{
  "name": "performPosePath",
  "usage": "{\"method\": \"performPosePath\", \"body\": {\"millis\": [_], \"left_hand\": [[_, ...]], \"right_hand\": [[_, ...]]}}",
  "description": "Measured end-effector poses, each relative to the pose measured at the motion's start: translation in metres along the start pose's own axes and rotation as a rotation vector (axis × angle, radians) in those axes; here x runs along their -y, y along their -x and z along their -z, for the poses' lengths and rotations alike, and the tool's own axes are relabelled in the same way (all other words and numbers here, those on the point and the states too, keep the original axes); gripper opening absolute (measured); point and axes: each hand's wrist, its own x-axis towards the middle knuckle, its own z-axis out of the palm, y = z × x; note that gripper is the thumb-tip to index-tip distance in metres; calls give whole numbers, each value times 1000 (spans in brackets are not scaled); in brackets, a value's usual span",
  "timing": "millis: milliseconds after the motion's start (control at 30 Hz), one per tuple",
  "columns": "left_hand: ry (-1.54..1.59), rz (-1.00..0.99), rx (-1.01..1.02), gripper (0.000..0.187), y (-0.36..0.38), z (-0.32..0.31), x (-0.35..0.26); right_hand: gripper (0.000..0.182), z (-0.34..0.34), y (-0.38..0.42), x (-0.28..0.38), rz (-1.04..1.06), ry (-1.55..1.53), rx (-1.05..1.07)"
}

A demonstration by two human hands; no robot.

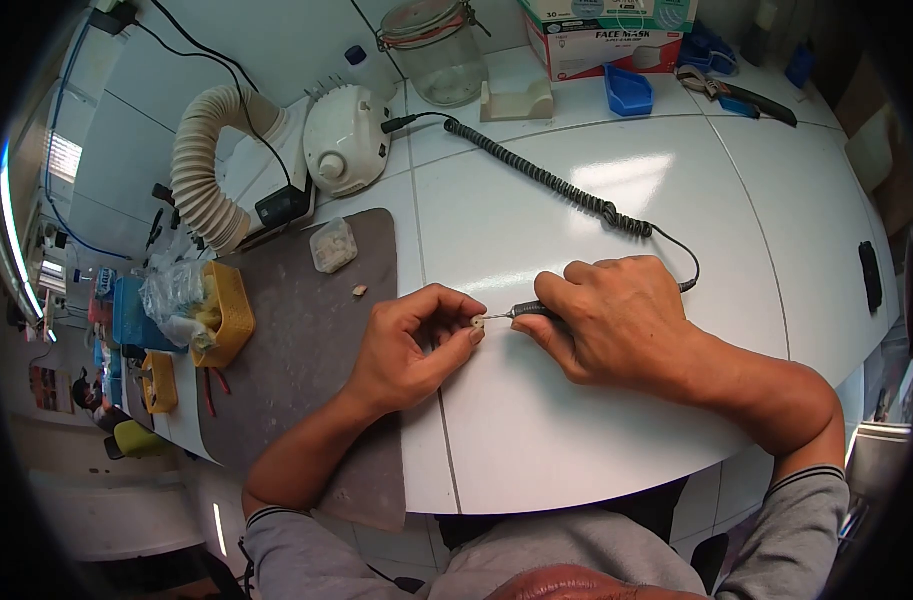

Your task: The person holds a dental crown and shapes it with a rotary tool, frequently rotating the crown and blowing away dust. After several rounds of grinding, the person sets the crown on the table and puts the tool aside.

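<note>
We have room to pass over the counter (816, 260) between the coiled cord (546, 180) and the black object (869, 277) at the right edge; the cord slants across our way to the back, and a clear box (333, 246) obstructs the mat (286, 360) beyond the left hand (413, 345).

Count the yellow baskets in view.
2: the larger basket at the picture-left edge of the grey mat; the smaller basket farther left and lower. Clutter there may hide others.

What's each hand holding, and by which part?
The right hand holds a corded handpiece by its dark grip; the left hand pinches a tiny pale piece, its held part too small to tell.
</note>
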Motion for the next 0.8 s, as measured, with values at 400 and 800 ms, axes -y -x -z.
{"method": "performPosePath", "body": {"millis": [400, 800], "left_hand": [[-49, -37, 29, 19, 0, 0, -2], [-79, -43, 26, 19, -1, 0, -3]], "right_hand": [[48, 4, 0, 2, 8, 0, 35], [48, 3, 0, 3, 9, 8, 27]]}}
